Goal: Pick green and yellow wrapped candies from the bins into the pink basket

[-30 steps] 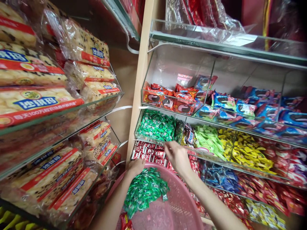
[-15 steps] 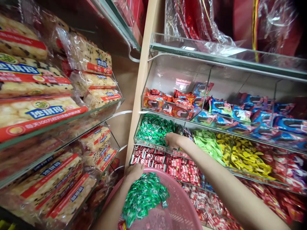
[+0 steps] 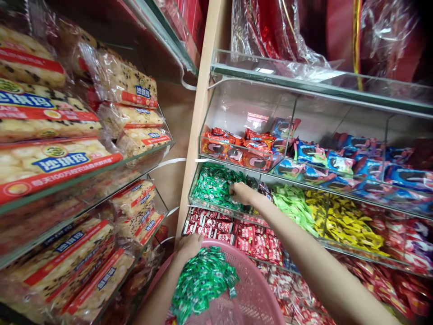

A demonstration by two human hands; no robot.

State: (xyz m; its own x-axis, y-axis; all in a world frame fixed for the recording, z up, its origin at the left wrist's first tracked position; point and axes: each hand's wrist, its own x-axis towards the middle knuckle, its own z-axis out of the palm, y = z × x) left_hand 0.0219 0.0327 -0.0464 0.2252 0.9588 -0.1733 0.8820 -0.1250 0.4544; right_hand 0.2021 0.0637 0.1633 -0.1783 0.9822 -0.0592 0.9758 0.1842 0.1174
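Observation:
My left hand point(image 3: 190, 247) grips the far left rim of a pink plastic basket point(image 3: 259, 275). Inside the basket lies a heap of small green-wrapped candies point(image 3: 203, 282). My right hand point(image 3: 242, 193) is at the right side of a clear shelf bin point(image 3: 199, 198), its fingers curled in over more green-wrapped candies point(image 3: 214, 183). Whatever those fingers hold, if anything, is hidden from this angle. The bin's candies touch or nearly touch the fingertips.
Beside that bin sit light green packets point(image 3: 294, 203) and yellow packets point(image 3: 355, 221), split by clear dividers. Red packets point(image 3: 260, 241) fill the row below; blue packets point(image 3: 311, 153) sit above. Large wrapped snack bars point(image 3: 61, 160) crowd the left shelves. A wooden upright point(image 3: 196, 122) separates the shelves.
My right hand has shifted slightly left and up over the green candies. The left hand keeps its hold on the basket, and the view has moved only a little.

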